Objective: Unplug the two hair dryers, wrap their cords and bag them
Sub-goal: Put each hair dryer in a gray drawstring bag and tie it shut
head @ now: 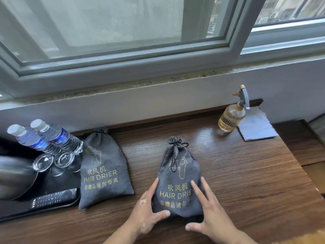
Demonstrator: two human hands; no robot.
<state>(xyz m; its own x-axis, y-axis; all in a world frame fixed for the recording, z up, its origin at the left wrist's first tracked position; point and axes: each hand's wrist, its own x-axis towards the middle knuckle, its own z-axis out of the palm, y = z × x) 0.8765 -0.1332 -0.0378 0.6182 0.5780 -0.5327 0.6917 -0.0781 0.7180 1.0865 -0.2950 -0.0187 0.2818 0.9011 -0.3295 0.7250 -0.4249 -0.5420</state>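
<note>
Drawstring pulled tight, the tied bag lies flat in the middle of the table. The left hand rests straight-fingered against its left edge, thumb at the bottom corner. The right hand lays flat fingers on its right side. Neither hand grips it. The second bag lies to the left, beside a black tray with water bottles, glasses and a remote.

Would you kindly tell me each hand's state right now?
Left hand: open, touching the grey drawstring fabric bag.
Right hand: open, resting on it.
</note>
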